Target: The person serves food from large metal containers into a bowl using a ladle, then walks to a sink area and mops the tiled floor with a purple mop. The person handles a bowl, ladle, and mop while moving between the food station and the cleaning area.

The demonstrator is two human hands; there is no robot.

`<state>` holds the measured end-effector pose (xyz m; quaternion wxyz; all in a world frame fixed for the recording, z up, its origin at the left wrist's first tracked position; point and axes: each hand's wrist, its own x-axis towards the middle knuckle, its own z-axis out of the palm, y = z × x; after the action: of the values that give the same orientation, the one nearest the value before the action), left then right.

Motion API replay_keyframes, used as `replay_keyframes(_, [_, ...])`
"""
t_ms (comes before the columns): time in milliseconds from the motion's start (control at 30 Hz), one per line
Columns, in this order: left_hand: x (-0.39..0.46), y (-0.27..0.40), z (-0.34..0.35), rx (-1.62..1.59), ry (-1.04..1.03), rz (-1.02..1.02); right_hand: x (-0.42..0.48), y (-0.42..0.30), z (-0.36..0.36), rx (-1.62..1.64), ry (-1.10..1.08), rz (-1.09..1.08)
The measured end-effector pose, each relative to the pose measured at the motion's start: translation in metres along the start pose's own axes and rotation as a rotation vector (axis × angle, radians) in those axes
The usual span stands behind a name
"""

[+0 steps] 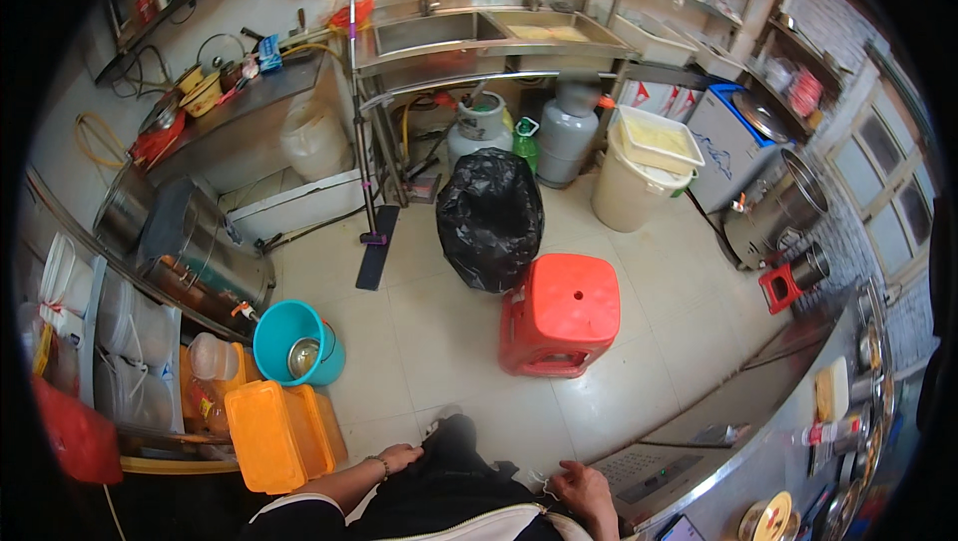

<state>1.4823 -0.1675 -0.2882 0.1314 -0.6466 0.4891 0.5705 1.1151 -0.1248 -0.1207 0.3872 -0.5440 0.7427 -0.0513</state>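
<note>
My left hand [403, 457], a bead bracelet at its wrist, hangs low beside my dark trousers; nothing shows in it, and its fingers are partly hidden. At the lower right, my right hand [580, 487] is held with curled fingers near a thin white cord [540, 479]; whether it grips the cord I cannot tell. Ahead on the tiled floor stands a stack of red plastic stools [572, 301], next to a bin lined with a black plastic bag [490, 219]. To the left a turquoise bucket [273, 339] holds a metal bowl [303, 356], beside an orange plastic crate [262, 436].
A purple-handled mop [373, 238] leans against the steel double sink [430, 36]. Gas cylinders [569, 137] and a large beige bucket [636, 197] stand along the back. A steel counter [737, 473] borders the right, large steel pots [202, 249] the left.
</note>
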Motion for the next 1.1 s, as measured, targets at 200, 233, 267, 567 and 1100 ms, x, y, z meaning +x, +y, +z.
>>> replay_keyframes(200, [0.03,0.01,-0.053,-0.002,0.017,-0.151,0.061,-0.024,-0.001,-0.063,-0.114,0.044])
replay_keyframes(233, [0.041,0.0,-0.068,0.07,0.026,-0.089,0.073,-0.035,0.001,-0.061,-0.112,0.053])
replay_keyframes(267, [0.059,-0.018,-0.083,0.143,0.034,-0.027,0.09,-0.042,0.006,-0.038,-0.077,0.009])
replay_keyframes(567, [0.081,0.021,-0.2,-0.247,0.138,0.029,0.205,-0.13,0.012,-0.061,-0.159,-0.07])
replay_keyframes(1100, [0.198,0.016,-0.287,-0.036,0.126,0.059,0.421,-0.059,0.005,0.126,-0.097,0.18])
